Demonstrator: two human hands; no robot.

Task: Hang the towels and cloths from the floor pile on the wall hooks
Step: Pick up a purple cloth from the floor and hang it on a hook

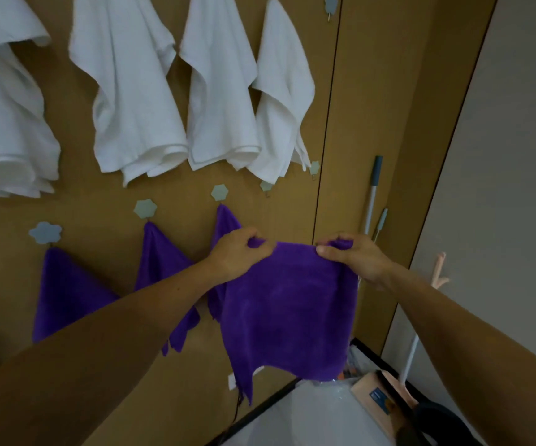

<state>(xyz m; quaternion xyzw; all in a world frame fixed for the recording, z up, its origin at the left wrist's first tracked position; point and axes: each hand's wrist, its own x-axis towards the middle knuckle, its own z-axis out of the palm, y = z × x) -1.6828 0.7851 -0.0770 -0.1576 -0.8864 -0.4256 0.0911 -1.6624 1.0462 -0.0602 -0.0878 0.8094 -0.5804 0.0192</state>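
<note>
Directly in front of the brown panelled wall [331, 91], both hands hold up one purple cloth [286, 310] by its top edge. The left hand [239, 254] pinches the left corner, its fingers [251, 237] curled over the hem. The right hand [355, 260] grips the right corner the same way, with the thumb pressed on the near face. The cloth hangs spread between them, and its lower edge droops to a ragged point at the bottom left. It is not caught on any hook.

Behind the left forearm, three hung cloths of the same purple each dangle by a corner from a pale flower-shaped hook: a first cloth [64, 291] at far left, a second cloth [160, 268] beside it, and a third cloth [226, 225] partly hidden by the left hand and the held cloth. Further right along that rising row, two bare hooks [314, 167] sit just above the right hand.

Above all this, four white towels [138, 91] hang side by side. To the right, a pale pole [372, 201] leans near the wall's edge, and a cardboard box [376, 391] lies at the lower right.
</note>
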